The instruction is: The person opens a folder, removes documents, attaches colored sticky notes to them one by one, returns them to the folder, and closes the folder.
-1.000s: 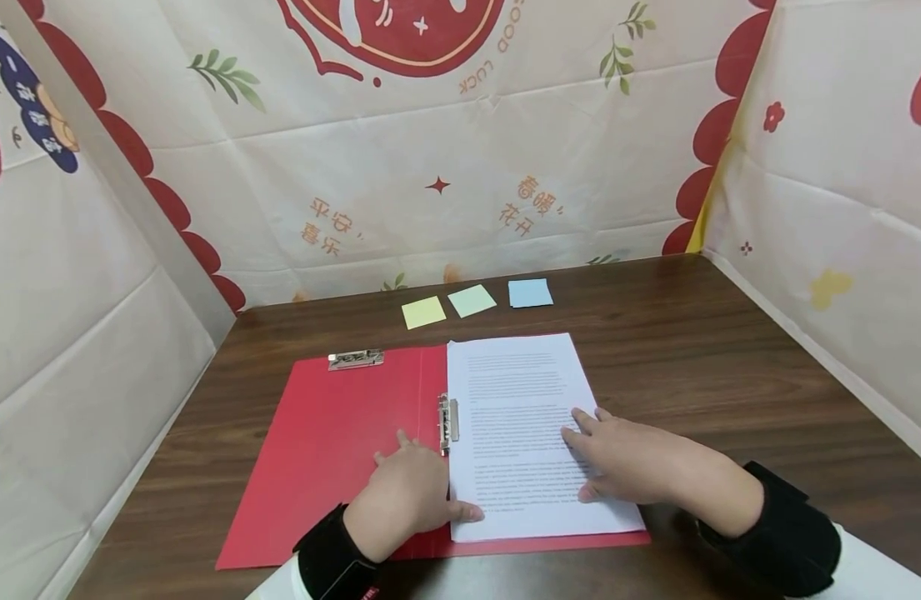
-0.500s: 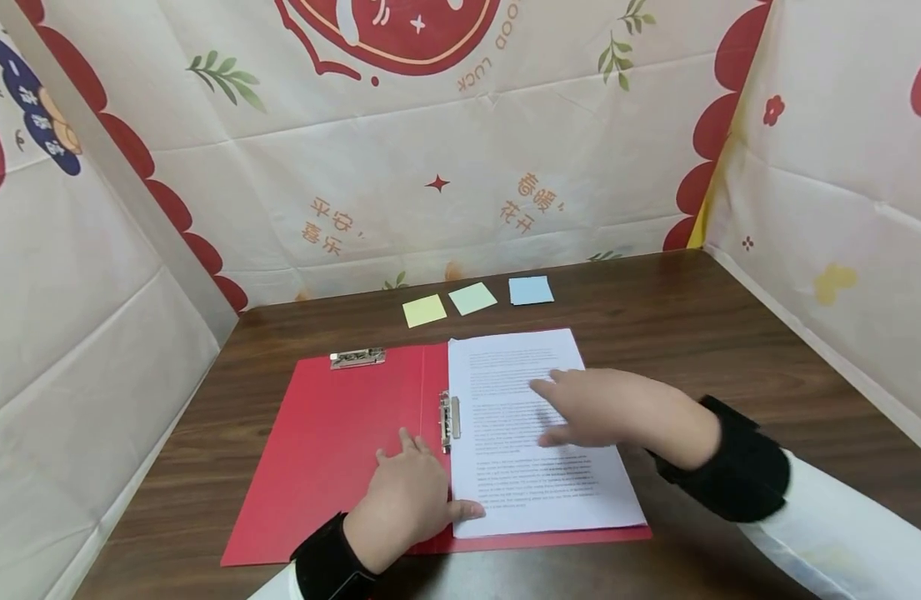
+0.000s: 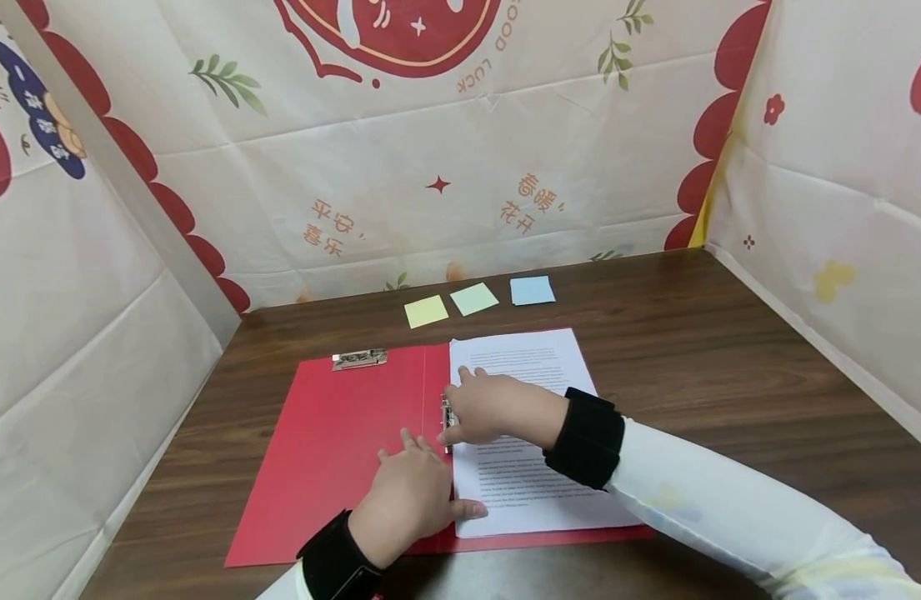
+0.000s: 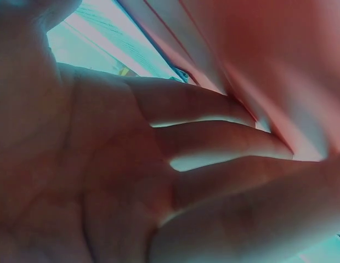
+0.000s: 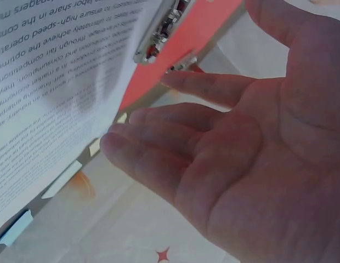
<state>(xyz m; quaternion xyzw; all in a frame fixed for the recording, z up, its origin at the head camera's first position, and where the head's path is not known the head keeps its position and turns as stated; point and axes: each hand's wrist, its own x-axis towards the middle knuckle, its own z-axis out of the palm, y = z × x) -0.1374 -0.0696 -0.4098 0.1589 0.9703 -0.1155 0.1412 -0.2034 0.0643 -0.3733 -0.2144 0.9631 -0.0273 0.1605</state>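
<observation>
Since a second ago my right hand (image 3: pixel 481 407) has travelled from the lower right part of the printed sheets (image 3: pixel 538 492) up and across to their left edge, where it now sits over the metal spring clip (image 3: pixel 446 414) at the spine of the red folder (image 3: pixel 332 450). From the head view its fingers lie close together and gently bent over the clip; the right wrist view shows the palm open with the fingers (image 5: pixel 175 134) near the clip (image 5: pixel 159 30) and the edge of the paper (image 5: pixel 60 87), but not closed round either. I cannot tell whether they actually touch the clip.

My left hand (image 3: pixel 409 498) has hardly shifted. It rests flat on the folder's left inner cover, fingers spread slightly, with the thumb reaching right onto the bottom left corner of the sheets. The left wrist view shows only straight fingers (image 4: pixel 214 139) pressed against the red surface, too close and blurred for more.

The folder lies open on the dark wooden desk (image 3: pixel 730 375), the stack of printed sheets on its right half. A second clip (image 3: pixel 359 358) sits at the top edge of the left cover. Beyond the folder, three sticky note pads lie in a row near the back of the desk: a yellow pad (image 3: pixel 426 311), a pale green pad (image 3: pixel 473 298) and a blue pad (image 3: pixel 532 290), each apart from the next. Printed cloth (image 3: pixel 430 167) hangs round the desk on three sides.
</observation>
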